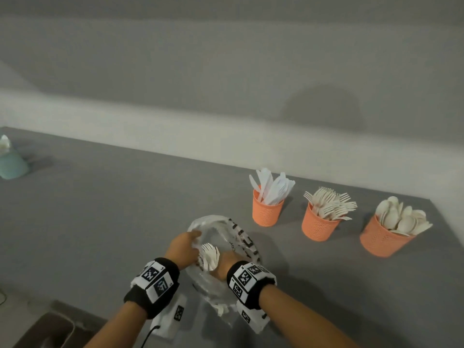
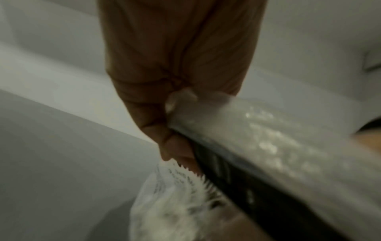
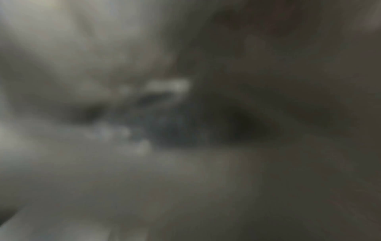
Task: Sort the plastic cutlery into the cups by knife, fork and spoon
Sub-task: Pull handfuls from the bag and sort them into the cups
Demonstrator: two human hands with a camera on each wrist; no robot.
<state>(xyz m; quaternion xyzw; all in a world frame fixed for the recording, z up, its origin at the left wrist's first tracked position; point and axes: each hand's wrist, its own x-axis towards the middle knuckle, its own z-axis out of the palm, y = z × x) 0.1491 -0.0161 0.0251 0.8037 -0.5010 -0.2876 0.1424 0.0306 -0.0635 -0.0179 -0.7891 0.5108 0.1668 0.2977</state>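
On the grey table (image 1: 113, 209) lies a clear plastic bag (image 1: 226, 229) with black print. My left hand (image 1: 184, 248) grips its left edge; in the left wrist view the curled fingers (image 2: 163, 133) pinch the bag's film (image 2: 257, 130). My right hand (image 1: 223, 267) reaches into the bag's mouth and holds a small bundle of white forks (image 1: 209, 253), tines up; its fingers are mostly hidden. Three orange mesh cups stand to the right: knives (image 1: 266, 212), forks (image 1: 317, 227) and spoons (image 1: 381, 241), all well filled. The right wrist view is only blur.
A teal object (image 1: 12, 164) sits at the table's far left edge. A pale wall runs behind the table. The table's near edge crosses the lower left, with a dark box-like thing (image 1: 50, 327) below it. Bare table lies left of the bag.
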